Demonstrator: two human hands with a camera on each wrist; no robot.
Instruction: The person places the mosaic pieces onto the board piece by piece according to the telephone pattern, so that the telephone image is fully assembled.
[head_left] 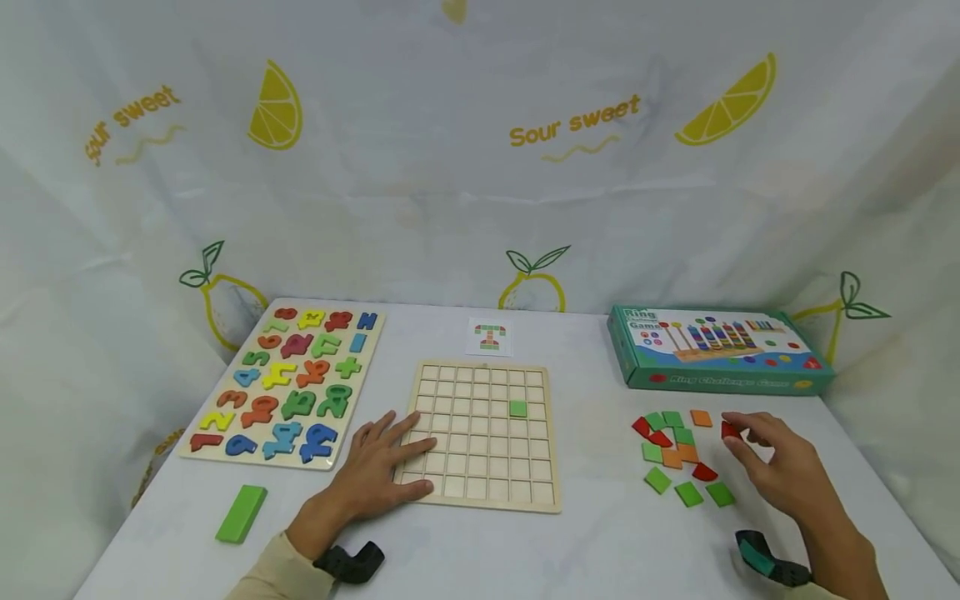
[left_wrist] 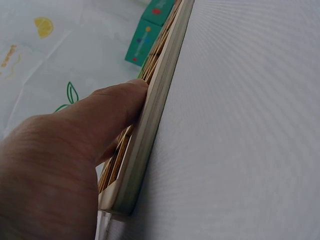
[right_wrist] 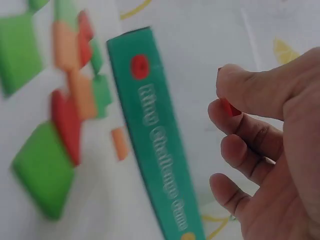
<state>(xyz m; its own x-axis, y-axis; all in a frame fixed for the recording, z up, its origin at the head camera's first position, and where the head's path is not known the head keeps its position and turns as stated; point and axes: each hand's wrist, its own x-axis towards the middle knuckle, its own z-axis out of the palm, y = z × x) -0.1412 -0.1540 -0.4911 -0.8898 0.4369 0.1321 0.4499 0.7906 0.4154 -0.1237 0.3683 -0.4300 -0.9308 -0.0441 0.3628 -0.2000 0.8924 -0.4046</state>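
Beige-sleeved left hand [head_left: 378, 468], fingers spread on a pale wooden grid board [head_left: 486, 465] at its left edge, right hand [head_left: 787, 468] pinching a small red piece [head_left: 727, 430] — beside loose red-green-orange tiles [head_left: 687, 452], white desk [head_left: 600, 542].

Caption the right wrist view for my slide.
Right hand pinches a small, flat red piece, with a green rectangular game box and blurred green, orange and red tiles at left.

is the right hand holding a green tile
No, the right hand pinches a red piece between thumb and finger.
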